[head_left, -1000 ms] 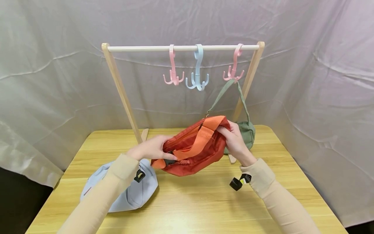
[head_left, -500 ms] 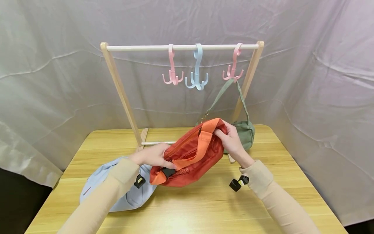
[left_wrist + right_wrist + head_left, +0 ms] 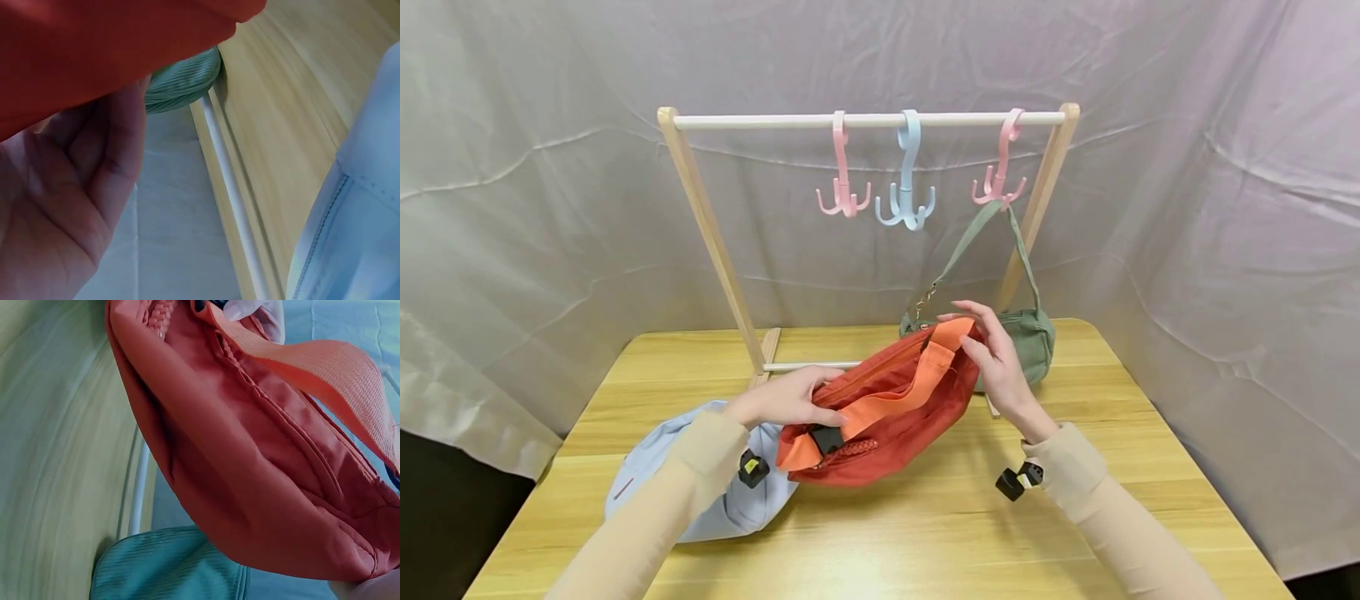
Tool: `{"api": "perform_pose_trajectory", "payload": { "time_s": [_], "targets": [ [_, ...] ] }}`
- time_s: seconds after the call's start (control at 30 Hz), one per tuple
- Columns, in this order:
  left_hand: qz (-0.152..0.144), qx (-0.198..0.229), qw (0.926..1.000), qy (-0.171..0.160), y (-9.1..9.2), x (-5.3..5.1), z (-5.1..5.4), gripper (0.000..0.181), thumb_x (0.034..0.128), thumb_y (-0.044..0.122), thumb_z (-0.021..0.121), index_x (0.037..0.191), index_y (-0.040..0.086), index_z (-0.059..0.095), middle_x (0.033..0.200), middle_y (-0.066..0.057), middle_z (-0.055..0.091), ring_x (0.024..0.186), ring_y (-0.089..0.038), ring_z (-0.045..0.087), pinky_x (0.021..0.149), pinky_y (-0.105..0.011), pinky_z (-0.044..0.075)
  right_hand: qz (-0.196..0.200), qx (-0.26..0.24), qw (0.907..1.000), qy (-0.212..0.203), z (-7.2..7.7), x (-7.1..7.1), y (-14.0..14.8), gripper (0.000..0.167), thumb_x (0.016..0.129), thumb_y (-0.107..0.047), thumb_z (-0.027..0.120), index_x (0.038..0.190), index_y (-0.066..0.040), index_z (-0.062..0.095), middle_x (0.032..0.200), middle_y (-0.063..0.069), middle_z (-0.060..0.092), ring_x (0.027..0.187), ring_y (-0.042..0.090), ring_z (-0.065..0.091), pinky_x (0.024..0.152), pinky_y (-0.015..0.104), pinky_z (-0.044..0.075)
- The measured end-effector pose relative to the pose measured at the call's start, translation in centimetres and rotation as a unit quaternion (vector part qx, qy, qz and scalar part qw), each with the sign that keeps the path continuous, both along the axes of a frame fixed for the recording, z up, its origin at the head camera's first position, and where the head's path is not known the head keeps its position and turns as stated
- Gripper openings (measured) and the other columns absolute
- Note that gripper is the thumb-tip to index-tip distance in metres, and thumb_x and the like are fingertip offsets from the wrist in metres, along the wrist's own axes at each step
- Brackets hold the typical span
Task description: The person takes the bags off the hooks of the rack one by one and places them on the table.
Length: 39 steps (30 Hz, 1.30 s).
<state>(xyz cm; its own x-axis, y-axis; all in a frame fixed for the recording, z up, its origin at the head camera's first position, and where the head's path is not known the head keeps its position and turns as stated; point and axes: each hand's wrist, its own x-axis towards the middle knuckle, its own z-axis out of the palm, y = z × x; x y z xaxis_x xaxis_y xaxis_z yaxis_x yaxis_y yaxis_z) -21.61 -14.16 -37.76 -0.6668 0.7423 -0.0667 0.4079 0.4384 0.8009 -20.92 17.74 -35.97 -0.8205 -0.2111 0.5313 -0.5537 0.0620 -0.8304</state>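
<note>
A red waist bag [image 3: 895,417] with an orange webbing strap [image 3: 895,404] and a black buckle [image 3: 828,438] is held tilted above the table, its right end higher. My left hand [image 3: 790,398] grips its left end, thumb in front by the buckle and fingers behind. At the upper right end my right hand [image 3: 1000,367] has its fingers stretched out over the bag's top and its thumb by the strap. Behind the bag, a green corduroy bag [image 3: 1030,342] hangs by its strap from the right pink hook. The right wrist view shows the red bag's underside close up.
A wooden rack with a white rail [image 3: 760,122] carries a left pink hook [image 3: 842,171], a blue hook [image 3: 907,175] and a right pink hook [image 3: 1002,162]. A pale blue bag [image 3: 730,508] lies on the wooden table [image 3: 955,533] under my left forearm.
The red bag has come down slightly and its left end has shifted left. My right hand has loosened its grip at the right end, its fingers now straighter.
</note>
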Motion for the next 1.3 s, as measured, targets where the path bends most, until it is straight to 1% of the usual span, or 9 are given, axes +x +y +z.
{"api": "perform_pose_trajectory", "payload": {
  "time_s": [0.1,0.23,0.37,0.57,0.73,0.93,1.07,1.17,1.3],
  "targets": [
    [0.004,0.005,0.9996,-0.026,-0.2,0.3,0.0,0.036,0.0917,0.023,0.075,0.126,0.020,0.063,0.115,0.003,0.070,0.100,-0.011,0.065,0.094,-0.027,0.050,-0.030,0.037,0.9983,-0.034,-0.2,0.1,0.2,0.045,0.099,-0.009,0.057,0.142,-0.007,0.047,0.114,0.001,0.066,0.099,0.002,0.062,0.086,0.017,0.048],
    [0.009,-0.003,0.9983,-0.058,-0.1,0.7,-0.1,0.037,0.0924,0.026,0.074,0.127,0.025,0.061,0.114,0.004,0.071,0.096,-0.013,0.068,0.091,-0.029,0.052,-0.065,0.074,0.9873,-0.125,-0.5,0.2,0.5,0.053,0.093,-0.022,0.072,0.141,-0.016,0.049,0.097,-0.012,0.067,0.082,0.004,0.064,0.075,0.020,0.052],
    [0.000,-0.017,0.9981,-0.059,0.2,1.0,-0.6,0.036,0.0928,0.028,0.073,0.127,0.025,0.061,0.113,0.006,0.070,0.094,-0.011,0.068,0.090,-0.028,0.051,-0.058,0.079,0.9792,-0.178,-1.2,0.3,0.8,0.058,0.089,-0.021,0.077,0.140,-0.012,0.051,0.091,-0.013,0.069,0.077,0.007,0.067,0.072,0.024,0.056],
    [-0.010,-0.018,0.9983,-0.054,0.6,1.0,-1.7,0.035,0.0926,0.023,0.073,0.126,0.019,0.061,0.108,0.003,0.072,0.091,-0.009,0.068,0.087,-0.025,0.052,-0.048,0.083,0.9781,-0.185,-2.5,0.4,1.0,0.051,0.084,-0.015,0.081,0.129,-0.005,0.059,0.094,-0.006,0.067,0.079,0.008,0.064,0.071,0.024,0.056],
    [-0.014,-0.033,0.9978,-0.055,0.9,1.3,-2.4,0.036,0.0923,0.026,0.073,0.126,0.020,0.061,0.108,0.004,0.072,0.092,-0.009,0.067,0.088,-0.026,0.050,-0.058,0.073,0.9769,-0.192,-3.6,0.6,1.2,0.039,0.084,-0.015,0.082,0.116,0.002,0.066,0.094,-0.008,0.068,0.080,0.006,0.063,0.071,0.022,0.055],
    [-0.014,-0.060,0.9973,-0.039,1.4,1.6,-3.1,0.031,0.0925,0.030,0.072,0.120,0.021,0.061,0.105,0.007,0.071,0.089,-0.007,0.065,0.086,-0.027,0.049,-0.080,0.063,0.9650,-0.242,-4.7,0.8,1.5,0.036,0.084,-0.017,0.082,0.113,0.000,0.069,0.091,-0.012,0.068,0.081,0.005,0.064,0.073,0.022,0.055],
    [-0.004,-0.066,0.9969,-0.044,1.3,1.9,-3.6,0.030,0.0929,0.027,0.072,0.118,0.016,0.059,0.101,0.000,0.074,0.084,-0.007,0.066,0.080,-0.026,0.050,-0.094,0.058,0.9580,-0.264,-5.7,0.9,1.8,0.039,0.084,-0.017,0.082,0.114,0.003,0.067,0.089,-0.013,0.068,0.082,0.004,0.064,0.076,0.021,0.054],
    [0.002,-0.080,0.9966,-0.020,1.1,2.1,-3.9,0.034,0.0927,0.026,0.071,0.122,0.014,0.057,0.101,-0.002,0.075,0.083,-0.007,0.066,0.080,-0.027,0.050,-0.101,0.050,0.9546,-0.276,-6.4,1.0,2.2,0.040,0.084,-0.016,0.082,0.115,0.004,0.067,0.089,-0.014,0.069,0.083,0.002,0.064,0.078,0.019,0.053],
    [0.009,-0.111,0.9932,0.032,0.7,2.4,-4.0,0.039,0.0944,0.034,0.069,0.127,0.015,0.056,0.101,0.000,0.073,0.081,-0.007,0.062,0.078,-0.029,0.049,-0.114,0.038,0.9457,-0.302,-7.2,1.1,2.7,0.035,0.085,-0.017,0.081,0.113,0.000,0.069,0.088,-0.014,0.070,0.083,0.001,0.065,0.078,0.018,0.054]
  ]
}}
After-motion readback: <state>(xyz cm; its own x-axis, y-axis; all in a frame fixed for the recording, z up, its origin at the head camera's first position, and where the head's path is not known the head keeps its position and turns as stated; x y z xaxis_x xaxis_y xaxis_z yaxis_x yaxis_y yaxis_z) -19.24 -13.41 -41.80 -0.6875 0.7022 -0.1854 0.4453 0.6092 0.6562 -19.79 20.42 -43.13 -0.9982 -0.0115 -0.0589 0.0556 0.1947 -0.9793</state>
